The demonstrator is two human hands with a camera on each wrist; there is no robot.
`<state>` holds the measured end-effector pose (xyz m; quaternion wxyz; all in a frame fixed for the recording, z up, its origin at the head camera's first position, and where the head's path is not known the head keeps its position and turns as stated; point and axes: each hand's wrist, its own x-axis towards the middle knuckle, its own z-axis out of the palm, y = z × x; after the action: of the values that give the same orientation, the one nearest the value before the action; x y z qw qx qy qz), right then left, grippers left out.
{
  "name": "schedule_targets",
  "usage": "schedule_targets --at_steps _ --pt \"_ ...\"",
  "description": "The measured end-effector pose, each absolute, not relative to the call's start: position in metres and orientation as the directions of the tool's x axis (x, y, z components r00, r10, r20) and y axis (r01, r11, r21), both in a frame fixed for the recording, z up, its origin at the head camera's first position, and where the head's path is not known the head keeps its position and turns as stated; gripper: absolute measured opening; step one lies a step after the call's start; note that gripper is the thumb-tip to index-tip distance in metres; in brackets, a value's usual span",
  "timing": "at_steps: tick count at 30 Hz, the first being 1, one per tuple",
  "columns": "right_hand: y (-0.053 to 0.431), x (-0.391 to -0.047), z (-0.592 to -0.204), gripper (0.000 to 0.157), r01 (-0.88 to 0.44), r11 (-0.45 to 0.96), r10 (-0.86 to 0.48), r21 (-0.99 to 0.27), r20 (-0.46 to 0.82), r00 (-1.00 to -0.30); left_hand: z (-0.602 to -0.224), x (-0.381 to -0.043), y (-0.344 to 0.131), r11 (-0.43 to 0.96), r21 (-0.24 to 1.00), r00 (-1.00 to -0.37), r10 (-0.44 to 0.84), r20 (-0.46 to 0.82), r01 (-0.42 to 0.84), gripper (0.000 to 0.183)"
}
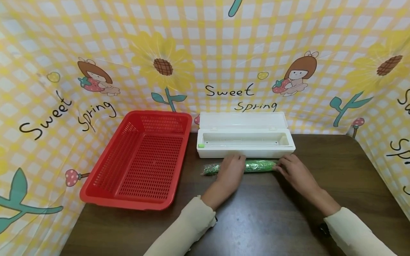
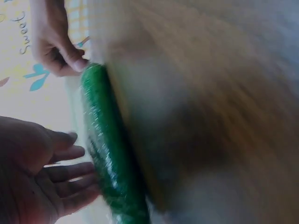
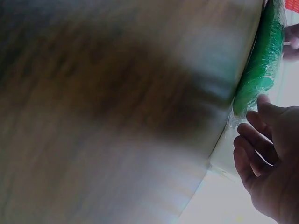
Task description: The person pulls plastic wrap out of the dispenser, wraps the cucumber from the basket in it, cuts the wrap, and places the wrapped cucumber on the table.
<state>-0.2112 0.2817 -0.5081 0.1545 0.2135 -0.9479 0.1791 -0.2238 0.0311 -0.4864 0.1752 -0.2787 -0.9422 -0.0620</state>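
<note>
A green cucumber [image 1: 260, 165] wrapped in clear cling film [image 1: 209, 169] lies crosswise on the dark wooden table, just in front of a white cling film dispenser box [image 1: 243, 153]. Over the cucumber's middle is my left hand [image 1: 230, 171]; in the left wrist view its fingers [image 2: 70, 186] are fairly straight and touch the wrapped side. At the cucumber's right end, my right hand [image 1: 296, 174] pinches the film between thumb and forefinger. Its other fingers [image 3: 254, 149] are loosely bent. The left hand hides part of the cucumber.
A red plastic basket [image 1: 177, 167] with a slotted bottom stands on the left. The dispenser's lid [image 1: 241, 121] is raised at the back, and a green slider [image 1: 201, 145] sits at its front left. Patterned cloth [image 1: 224, 53] surrounds the table [image 1: 256, 213].
</note>
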Motion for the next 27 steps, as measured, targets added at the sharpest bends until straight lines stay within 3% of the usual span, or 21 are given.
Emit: schedule_targets --at_steps 17,22,27 --pt "0.284 -0.21 -0.504 0.021 -0.402 0.862 -0.315 -0.308 0.297 -0.902 -0.494 -0.235 0.045 0.796 0.086 -0.8 0.589 0.114 0.599 0.038" --pt "0.282 -0.213 -0.502 0.037 -0.31 0.819 -0.253 -0.482 0.182 -0.95 -0.493 -0.232 0.044 0.785 0.092 -0.79 0.605 0.093 0.612 0.027" --pt "0.282 -0.21 -0.487 0.053 -0.03 0.67 -0.137 -0.742 -0.083 -0.987 -0.489 -0.227 0.04 0.767 0.08 -0.77 0.624 0.133 0.636 0.018"
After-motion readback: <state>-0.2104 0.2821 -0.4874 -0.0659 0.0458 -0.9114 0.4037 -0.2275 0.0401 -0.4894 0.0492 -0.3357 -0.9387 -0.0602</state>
